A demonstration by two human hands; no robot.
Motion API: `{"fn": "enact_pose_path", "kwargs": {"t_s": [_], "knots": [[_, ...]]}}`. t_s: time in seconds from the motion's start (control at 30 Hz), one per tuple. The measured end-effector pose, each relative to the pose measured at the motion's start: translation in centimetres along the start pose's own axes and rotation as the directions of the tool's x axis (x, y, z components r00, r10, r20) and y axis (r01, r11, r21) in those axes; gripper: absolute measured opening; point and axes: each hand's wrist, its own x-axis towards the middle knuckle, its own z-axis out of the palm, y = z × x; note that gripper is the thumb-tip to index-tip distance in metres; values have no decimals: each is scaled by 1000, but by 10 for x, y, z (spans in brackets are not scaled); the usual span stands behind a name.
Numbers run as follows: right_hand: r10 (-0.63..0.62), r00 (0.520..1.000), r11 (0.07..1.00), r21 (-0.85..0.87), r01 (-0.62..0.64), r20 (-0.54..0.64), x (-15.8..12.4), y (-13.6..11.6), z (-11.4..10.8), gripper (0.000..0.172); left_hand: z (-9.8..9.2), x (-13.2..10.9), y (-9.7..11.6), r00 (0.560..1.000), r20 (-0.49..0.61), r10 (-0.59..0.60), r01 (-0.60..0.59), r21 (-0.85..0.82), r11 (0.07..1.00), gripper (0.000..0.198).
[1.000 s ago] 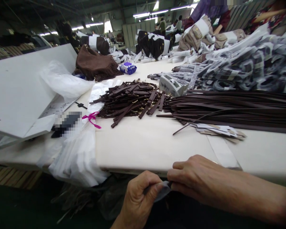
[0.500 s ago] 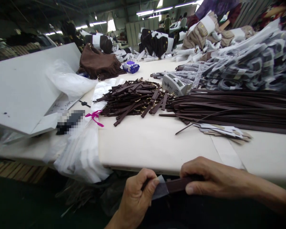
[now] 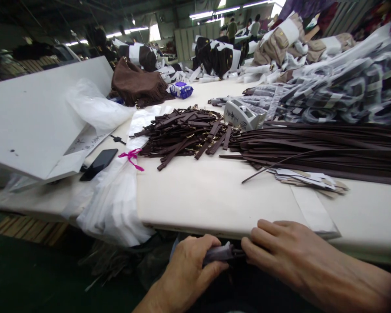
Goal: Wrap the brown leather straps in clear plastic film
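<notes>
Just off the table's front edge, my left hand (image 3: 190, 267) grips a dark brown strap (image 3: 219, 253) whose visible length is covered by a translucent wrap. My right hand (image 3: 283, 252) is closed at the strap's thin dark end, its fingertips partly hidden from view. Both hands are close together, with the strap between them. Beyond them on the table lies a heap of short brown straps (image 3: 182, 132) with gold-coloured metal fittings. To its right stretch many long brown straps (image 3: 319, 145), laid side by side.
A grey tape dispenser (image 3: 243, 115) stands behind the straps. Paper cards (image 3: 309, 179) lie at right. A phone (image 3: 99, 164), plastic bags (image 3: 114, 208) and a large white board (image 3: 48, 113) occupy the left. Plastic-wrapped straps (image 3: 342, 82) pile up at the far right.
The hands have drawn closer together along the strap. The flat brown stretch between them no longer shows; a rolled, wrapped part does. The view has shifted slightly.
</notes>
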Motion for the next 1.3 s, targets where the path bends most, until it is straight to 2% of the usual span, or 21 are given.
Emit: {"fn": "enact_pose_path", "kwargs": {"t_s": [0.07,0.13,0.27,0.4,0.5,0.6,0.7,0.77,0.93,0.97,1.07,1.1,1.23,1.3], "knots": [[-11,1000,999,-34,10,-27,1,-4,-1,31,1,2,2,999,33,30,-30,10,1000,10],[-13,1000,999,-34,13,-20,3,-7,-2,27,3,4,4,995,57,87,-87,-11,996,9],[-37,996,999,15,36,75,13,-12,-3,14,11,9,7,979,55,194,-190,-72,979,8],[-39,985,998,60,30,168,23,-8,-5,10,15,9,3,971,42,236,-231,-108,967,12],[48,975,969,228,-98,217,23,8,-13,12,9,5,-4,974,22,224,-221,-98,970,16],[141,951,856,449,-256,274,17,28,-21,18,2,2,-10,987,-9,161,-161,-120,980,20],[141,944,780,554,-291,298,14,34,-19,10,0,4,-14,987,36,155,-149,-142,979,21],[121,957,796,550,-252,264,15,28,-14,2,2,6,-13,985,58,163,-154,-126,980,20],[93,978,880,444,-169,187,21,8,0,10,9,11,-8,978,79,194,-175,-200,964,15],[91,981,890,428,-157,171,21,6,2,12,8,11,-8,979,62,196,-177,-227,958,21],[110,986,905,398,-150,122,19,6,5,14,2,5,-14,989,-40,141,-147,-235,961,63],[123,986,906,393,-157,109,18,7,6,12,-1,3,-16,992,-64,113,-124,-223,967,66],[164,983,886,425,-185,86,19,9,4,8,-6,-5,-21,994,-95,51,-75,-273,959,21],[224,968,845,471,-252,117,20,7,3,10,-4,-5,-22,989,-145,41,-85,-311,947,21]]}}
